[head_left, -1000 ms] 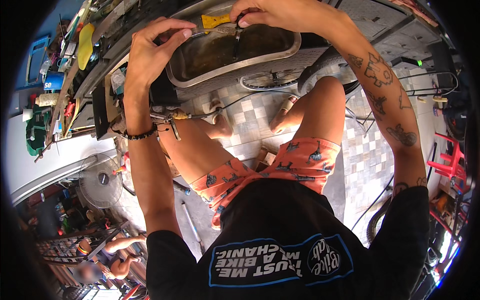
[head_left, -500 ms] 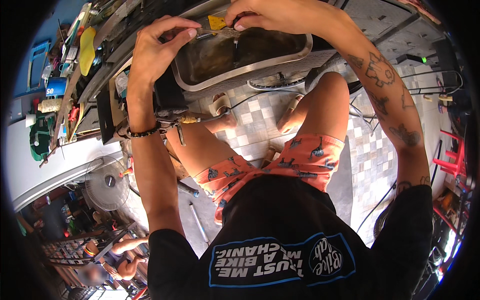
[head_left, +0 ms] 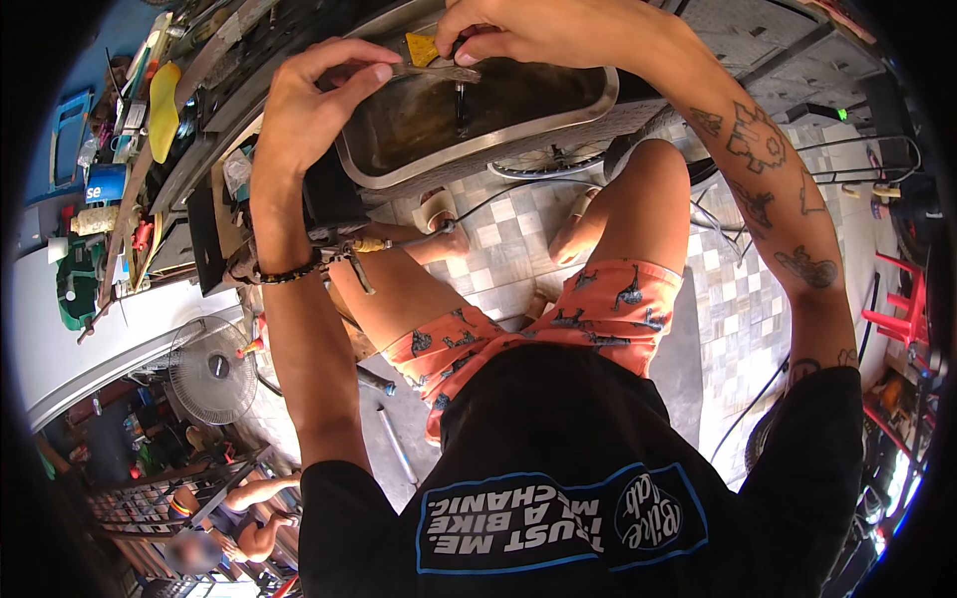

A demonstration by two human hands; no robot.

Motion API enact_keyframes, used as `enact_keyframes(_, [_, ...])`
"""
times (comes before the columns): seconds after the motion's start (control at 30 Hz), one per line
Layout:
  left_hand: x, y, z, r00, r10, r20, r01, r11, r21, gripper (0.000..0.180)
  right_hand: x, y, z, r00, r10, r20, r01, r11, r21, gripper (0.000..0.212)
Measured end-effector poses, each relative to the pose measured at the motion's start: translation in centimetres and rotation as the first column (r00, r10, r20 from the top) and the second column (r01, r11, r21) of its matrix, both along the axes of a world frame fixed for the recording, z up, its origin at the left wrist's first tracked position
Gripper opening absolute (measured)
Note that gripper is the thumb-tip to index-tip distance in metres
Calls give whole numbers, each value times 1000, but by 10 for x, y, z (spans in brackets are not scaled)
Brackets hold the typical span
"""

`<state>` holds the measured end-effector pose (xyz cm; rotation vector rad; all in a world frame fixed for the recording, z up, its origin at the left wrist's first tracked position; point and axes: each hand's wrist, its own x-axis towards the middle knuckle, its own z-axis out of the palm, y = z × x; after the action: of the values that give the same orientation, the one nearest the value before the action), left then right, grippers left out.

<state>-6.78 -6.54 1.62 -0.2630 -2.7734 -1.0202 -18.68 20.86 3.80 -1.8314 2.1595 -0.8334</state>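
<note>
Both my hands are raised over the far metal basin (head_left: 478, 149), which has brownish liquid in it. My left hand (head_left: 334, 85) pinches one end of a thin grey-brown strip (head_left: 434, 72) between thumb and fingers. The strip's other end lies just below the fingertips of my right hand (head_left: 488, 30). That hand is closed on a small dark part, mostly hidden by the fingers. A yellow triangular piece (head_left: 423, 49) shows between the hands. Under the strip, a dark slender piece with a shiny top (head_left: 461, 100) stands out against the basin.
Tools and a yellow flat piece (head_left: 164, 112) crowd the bench on the left. Below the basin is a bicycle wheel (head_left: 548, 161). A fan (head_left: 212, 371) stands lower left, near another person (head_left: 239, 523). Red stools (head_left: 902, 304) are at the right.
The strip has turned slightly, so that its broad side shows more. My right hand and the yellow piece have shifted a little left. Both hands keep their grip.
</note>
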Motion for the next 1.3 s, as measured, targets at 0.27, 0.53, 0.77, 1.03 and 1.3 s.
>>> enact_keyframes(0.27, [5, -2, 1, 999, 34, 38, -35, 999, 6, 16, 1, -2, -3, 999, 30, -10, -31, 998, -50, 20])
enact_keyframes(0.53, [8, -3, 3, 998, 55, 5, -55, 998, -25, 15, 2, -2, 0, 1000, 29, -6, -29, 999, -45, 21])
enact_keyframes(0.77, [6, -1, -2, 996, 84, -29, -84, 996, 1, 14, 4, 1, 3, 1000, -13, -28, 13, 1000, 10, 21])
enact_keyframes(1.03, [6, -3, -4, 998, 55, -27, -55, 998, -4, 15, 3, -1, 5, 997, -50, -62, 57, 991, 120, 24])
enact_keyframes(1.3, [5, -3, -4, 998, 53, -35, -55, 997, -45, 15, 4, 0, 1, 998, -39, -56, 42, 997, 60, 26])
